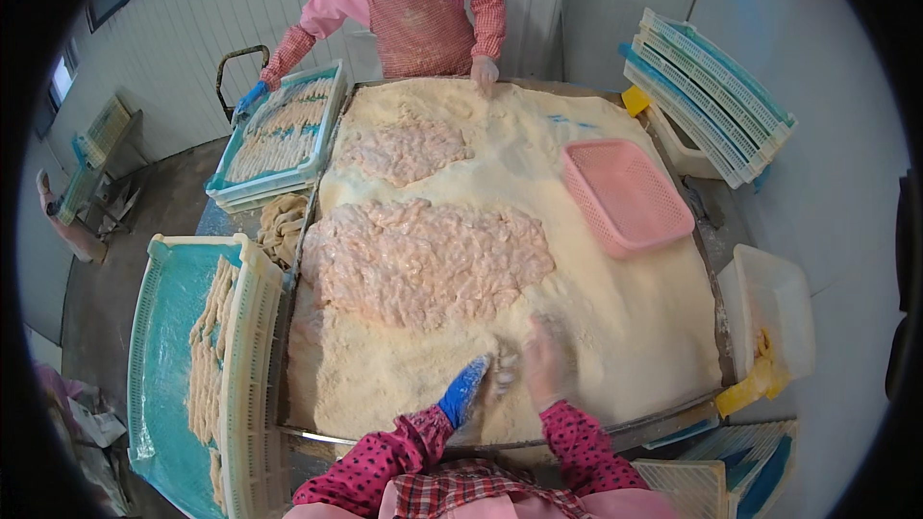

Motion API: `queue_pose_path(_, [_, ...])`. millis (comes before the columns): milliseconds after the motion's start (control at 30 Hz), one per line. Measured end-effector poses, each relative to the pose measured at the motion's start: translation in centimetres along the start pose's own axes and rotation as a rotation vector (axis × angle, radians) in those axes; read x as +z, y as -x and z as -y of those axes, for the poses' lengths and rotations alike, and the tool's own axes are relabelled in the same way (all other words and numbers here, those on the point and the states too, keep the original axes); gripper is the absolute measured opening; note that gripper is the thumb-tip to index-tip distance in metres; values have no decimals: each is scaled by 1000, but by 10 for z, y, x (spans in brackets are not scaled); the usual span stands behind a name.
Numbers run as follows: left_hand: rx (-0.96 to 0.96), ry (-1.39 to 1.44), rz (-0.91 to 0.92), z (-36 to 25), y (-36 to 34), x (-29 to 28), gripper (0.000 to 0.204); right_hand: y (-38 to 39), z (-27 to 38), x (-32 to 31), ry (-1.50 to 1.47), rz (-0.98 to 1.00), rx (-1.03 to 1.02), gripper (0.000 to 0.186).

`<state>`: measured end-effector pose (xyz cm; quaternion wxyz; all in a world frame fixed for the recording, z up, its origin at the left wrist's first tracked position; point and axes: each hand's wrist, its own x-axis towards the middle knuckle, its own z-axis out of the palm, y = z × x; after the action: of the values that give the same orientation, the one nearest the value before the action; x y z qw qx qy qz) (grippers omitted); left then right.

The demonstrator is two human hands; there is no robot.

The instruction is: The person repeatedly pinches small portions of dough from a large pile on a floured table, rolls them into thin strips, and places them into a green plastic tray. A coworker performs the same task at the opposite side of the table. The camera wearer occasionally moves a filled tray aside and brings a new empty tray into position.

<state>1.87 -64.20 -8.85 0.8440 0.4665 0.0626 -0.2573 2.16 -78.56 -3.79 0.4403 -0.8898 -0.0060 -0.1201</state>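
Observation:
My left hand (467, 390), in a blue glove dusted with white powder, is low over the near side of a table spread with pale flour or crumbs (635, 327). Its powdered fingers curl inward, and what they hold cannot be made out. Just to its right, my right hand (546, 365), in a pale glove, is smeared by motion above the same coating. Past both hands lies a large heap of raw, pinkish meat pieces (423, 259), with a smaller meat heap (409, 149) farther off.
Stacked trays (252, 356) with coated strips stand at the left; another strip-filled tray (325, 139) is beyond. A pink basket (630, 197) rests on the coating. A clear bin (779, 312) and tilted crates (711, 86) flank the right. A co-worker (418, 24) stands opposite.

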Motion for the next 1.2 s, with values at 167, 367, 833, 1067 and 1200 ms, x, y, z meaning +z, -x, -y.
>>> queue_pose_path(167, [414,-55,-163,34,2,-31,33,8,51,39,-409,246,-263,54])
queue_pose_path(367, [-117,521,-217,-81,70,-27,38,-91,14,42,115,169,-123,35])
queue_pose_path(833, [617,-464,-1095,-323,284,-255,61,-185,33,79,652,461,-617,17])
queue_pose_path(1067, [174,-657,-791,-319,297,-308,59,-190,13,81,677,419,-644,16])
queue_pose_path(1200, [90,-775,-592,-340,292,-306,63,-199,8,71,537,451,-518,20])
